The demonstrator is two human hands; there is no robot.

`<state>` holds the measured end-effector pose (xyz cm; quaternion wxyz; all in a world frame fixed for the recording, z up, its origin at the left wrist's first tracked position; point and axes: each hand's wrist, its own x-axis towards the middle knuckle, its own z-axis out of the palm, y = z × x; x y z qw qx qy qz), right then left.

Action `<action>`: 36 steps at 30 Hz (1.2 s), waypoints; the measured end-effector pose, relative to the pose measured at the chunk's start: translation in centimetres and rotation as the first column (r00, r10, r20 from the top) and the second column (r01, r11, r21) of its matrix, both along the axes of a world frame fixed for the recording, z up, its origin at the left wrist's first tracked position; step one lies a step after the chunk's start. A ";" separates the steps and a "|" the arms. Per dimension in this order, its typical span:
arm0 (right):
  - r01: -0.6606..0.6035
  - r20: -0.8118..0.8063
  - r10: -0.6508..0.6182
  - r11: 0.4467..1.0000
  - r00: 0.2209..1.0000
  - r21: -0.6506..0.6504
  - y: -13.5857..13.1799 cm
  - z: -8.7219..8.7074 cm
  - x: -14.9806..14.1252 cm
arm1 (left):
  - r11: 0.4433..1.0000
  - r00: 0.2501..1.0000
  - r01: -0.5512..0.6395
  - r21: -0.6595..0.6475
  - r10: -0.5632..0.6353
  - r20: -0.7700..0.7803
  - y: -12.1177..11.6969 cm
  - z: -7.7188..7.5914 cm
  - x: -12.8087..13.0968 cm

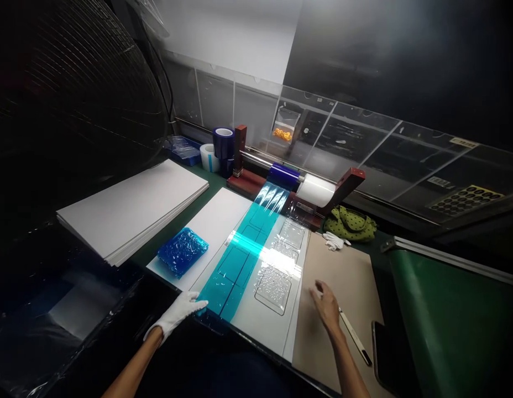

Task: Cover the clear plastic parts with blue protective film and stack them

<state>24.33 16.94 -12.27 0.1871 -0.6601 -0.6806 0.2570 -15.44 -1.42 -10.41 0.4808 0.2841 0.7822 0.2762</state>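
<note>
My left hand (177, 315), in a white fabric glove, lies flat at the near end of a translucent turquoise film strip (240, 260), touching its edge. The strip runs from a film roll (283, 173) on a dispenser across a white board (256, 309). Clear plastic sheeting with bubbled, tray-like shapes (273, 290) lies on the board. My right hand (326, 305), ungloved with its fingers apart, hovers over a tan cardboard sheet (335, 298) and holds nothing. A slim white-and-black tool (355, 337) lies just beyond it.
A stack of white sheets (132, 207) and a crumpled blue film pack (182, 251) lie to the left. Tape rolls (222, 142), a green bag (350, 224), white gloves (334, 240), a phone (389, 359) and a green bin (447, 320) surround the bench.
</note>
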 end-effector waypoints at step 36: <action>-0.396 0.041 0.394 0.917 0.918 0.045 1.0 0.9 -0.8 | 0.897 0.735 0.440 -0.040 -0.385 -0.559 7.7 2.3 11.4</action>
